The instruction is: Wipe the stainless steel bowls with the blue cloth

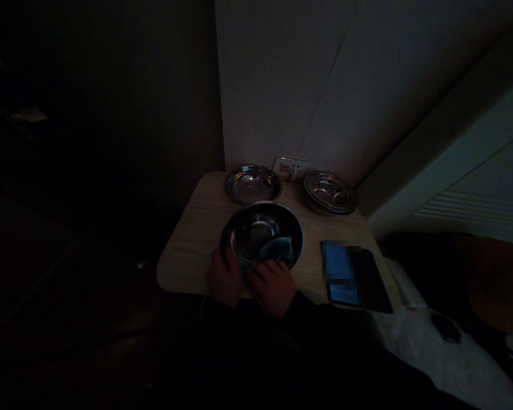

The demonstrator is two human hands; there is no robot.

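Observation:
A large shiny metal bowl [239, 225] stands near the front of a small wooden table. At its near left rim is my left hand [224, 279], with the fingers closed over the edge. My right hand [272, 286] grips a teal cloth [277, 249] at the near rim. Part of this cloth spreads down into the bowl, and my fingers hide the rest. Dim light blurs the finger details.
Behind the large bowl, a shallower metal bowl [253, 185] sits at the back left of the table [188, 245]. Stacked metal bowls [330, 193] stand at the back right, near a wall socket [290, 168]. A lit phone [340, 267] lies at the right, beside a dark flat object [371, 282].

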